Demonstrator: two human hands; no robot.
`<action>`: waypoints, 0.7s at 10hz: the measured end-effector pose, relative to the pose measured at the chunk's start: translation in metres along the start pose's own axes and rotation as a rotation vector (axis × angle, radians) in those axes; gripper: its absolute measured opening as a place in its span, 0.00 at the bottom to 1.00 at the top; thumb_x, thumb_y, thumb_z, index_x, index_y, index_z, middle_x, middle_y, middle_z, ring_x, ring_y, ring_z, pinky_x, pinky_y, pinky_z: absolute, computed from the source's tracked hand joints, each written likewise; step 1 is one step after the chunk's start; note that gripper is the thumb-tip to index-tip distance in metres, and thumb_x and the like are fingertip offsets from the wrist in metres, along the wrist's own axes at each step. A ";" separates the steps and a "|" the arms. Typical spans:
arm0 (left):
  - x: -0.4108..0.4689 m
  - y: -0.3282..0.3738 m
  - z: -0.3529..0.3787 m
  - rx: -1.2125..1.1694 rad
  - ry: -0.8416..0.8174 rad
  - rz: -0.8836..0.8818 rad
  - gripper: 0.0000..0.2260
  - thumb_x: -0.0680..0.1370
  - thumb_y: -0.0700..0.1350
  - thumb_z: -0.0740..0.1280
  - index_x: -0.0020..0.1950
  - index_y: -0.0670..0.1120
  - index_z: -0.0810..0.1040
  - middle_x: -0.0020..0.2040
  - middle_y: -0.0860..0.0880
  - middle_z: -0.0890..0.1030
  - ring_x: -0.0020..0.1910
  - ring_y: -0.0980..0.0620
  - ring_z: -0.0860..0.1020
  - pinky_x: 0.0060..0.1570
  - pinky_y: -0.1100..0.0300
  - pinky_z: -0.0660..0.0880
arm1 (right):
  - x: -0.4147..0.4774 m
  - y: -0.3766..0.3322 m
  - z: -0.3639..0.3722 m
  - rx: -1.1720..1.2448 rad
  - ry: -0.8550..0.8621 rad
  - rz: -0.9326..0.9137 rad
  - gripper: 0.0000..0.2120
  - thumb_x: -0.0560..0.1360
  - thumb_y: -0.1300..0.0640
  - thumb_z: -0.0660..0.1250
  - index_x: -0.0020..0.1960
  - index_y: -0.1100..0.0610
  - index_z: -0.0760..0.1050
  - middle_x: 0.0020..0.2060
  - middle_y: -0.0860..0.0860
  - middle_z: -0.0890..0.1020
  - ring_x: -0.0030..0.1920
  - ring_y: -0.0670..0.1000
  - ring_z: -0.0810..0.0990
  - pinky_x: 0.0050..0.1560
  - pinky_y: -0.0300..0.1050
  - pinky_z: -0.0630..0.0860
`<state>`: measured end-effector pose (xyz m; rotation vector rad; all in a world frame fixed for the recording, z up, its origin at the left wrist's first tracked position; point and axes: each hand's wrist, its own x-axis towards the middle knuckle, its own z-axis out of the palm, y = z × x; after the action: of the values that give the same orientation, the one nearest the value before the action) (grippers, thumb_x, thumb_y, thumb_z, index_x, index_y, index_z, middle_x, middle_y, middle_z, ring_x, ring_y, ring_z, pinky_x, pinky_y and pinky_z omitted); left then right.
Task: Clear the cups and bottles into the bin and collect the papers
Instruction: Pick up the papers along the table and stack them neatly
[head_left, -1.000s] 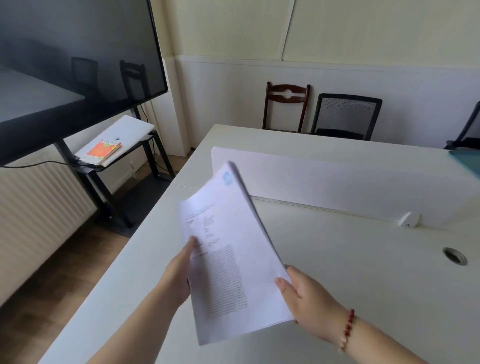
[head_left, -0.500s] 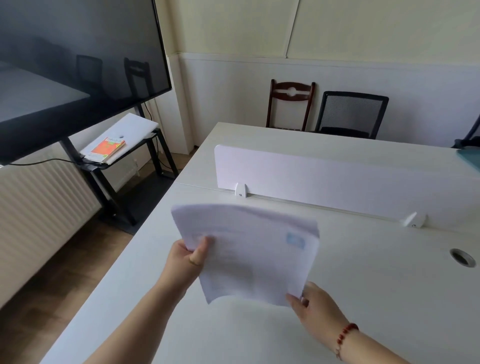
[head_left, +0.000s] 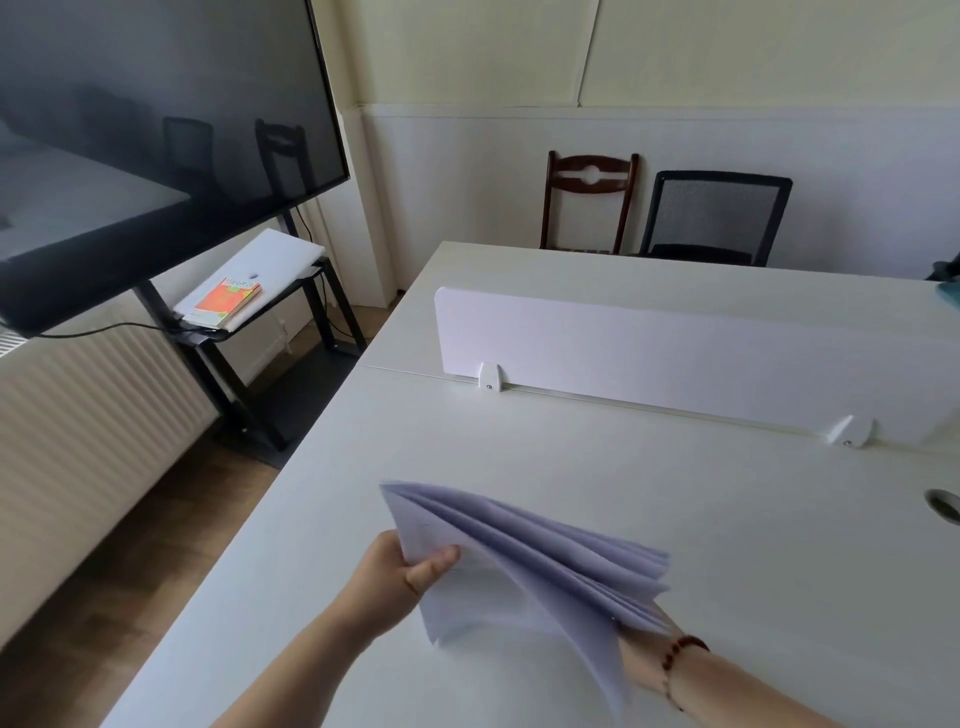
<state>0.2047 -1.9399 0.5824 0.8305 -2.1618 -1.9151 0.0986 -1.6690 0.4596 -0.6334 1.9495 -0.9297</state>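
1. Over the bench (head_left: 727, 519) at 6 o'clock, the papers (head_left: 519, 561) fanned loose, the left grip (head_left: 395, 577) pinching their 9 o'clock edge.
2. The right grip (head_left: 641, 657) lay beneath them; its state could not be told.
3. Collecting was in hand; squaring the sheets seemed next.

An office meeting room is showing; a white desk (head_left: 571, 467) is carrying a low divider panel (head_left: 675, 353) and a cable port (head_left: 943, 503); a dark screen (head_left: 156, 130) is standing on a black stand (head_left: 218, 374); a mesh office chair (head_left: 717, 218) is sitting against the wall (head_left: 467, 182)
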 end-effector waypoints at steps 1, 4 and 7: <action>0.004 0.007 0.003 -0.087 0.138 -0.038 0.11 0.76 0.50 0.71 0.45 0.43 0.86 0.44 0.47 0.88 0.45 0.50 0.86 0.42 0.59 0.81 | 0.002 -0.040 -0.036 -0.150 0.033 0.153 0.27 0.74 0.64 0.60 0.22 0.41 0.76 0.18 0.38 0.73 0.23 0.36 0.71 0.27 0.29 0.64; 0.028 0.031 -0.005 -0.528 0.410 -0.089 0.15 0.78 0.53 0.67 0.55 0.42 0.80 0.52 0.47 0.86 0.52 0.48 0.83 0.57 0.51 0.77 | -0.004 -0.101 -0.060 0.864 0.011 0.066 0.06 0.71 0.61 0.70 0.47 0.62 0.79 0.43 0.60 0.84 0.39 0.58 0.83 0.37 0.47 0.75; 0.030 -0.006 0.028 -0.515 0.439 -0.405 0.14 0.78 0.52 0.67 0.57 0.42 0.76 0.48 0.46 0.82 0.45 0.46 0.80 0.42 0.55 0.78 | 0.000 -0.118 -0.024 1.051 -0.062 0.131 0.14 0.79 0.54 0.65 0.62 0.56 0.77 0.58 0.60 0.83 0.55 0.60 0.81 0.52 0.58 0.80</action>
<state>0.1689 -1.9301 0.5643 1.4711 -1.2398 -2.0615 0.0871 -1.7304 0.5621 0.0819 1.1633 -1.6100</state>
